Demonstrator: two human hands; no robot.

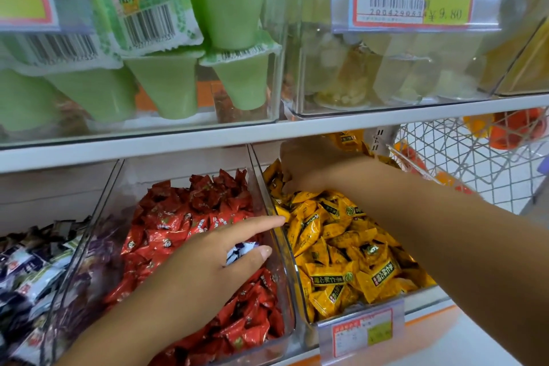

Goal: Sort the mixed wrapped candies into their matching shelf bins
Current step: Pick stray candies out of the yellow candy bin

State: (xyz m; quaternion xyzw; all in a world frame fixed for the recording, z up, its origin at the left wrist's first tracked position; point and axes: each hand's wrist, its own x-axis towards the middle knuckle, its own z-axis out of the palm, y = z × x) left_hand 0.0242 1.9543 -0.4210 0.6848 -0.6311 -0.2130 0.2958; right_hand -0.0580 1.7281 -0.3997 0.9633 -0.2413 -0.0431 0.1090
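My left hand pinches a white-and-blue candy between thumb and forefinger, just under the outstretched finger, above the red candies. Its long axis runs along that finger and points toward the yellow bin. The pinch looks slack, so it could drop among the reds. My right hand digs into the yellows; I can't tell its grip.

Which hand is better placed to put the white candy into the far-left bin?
Left. The left hand holds the white candy over the red bin, next to the far-left bin; the right hand is deep in the yellow bin.
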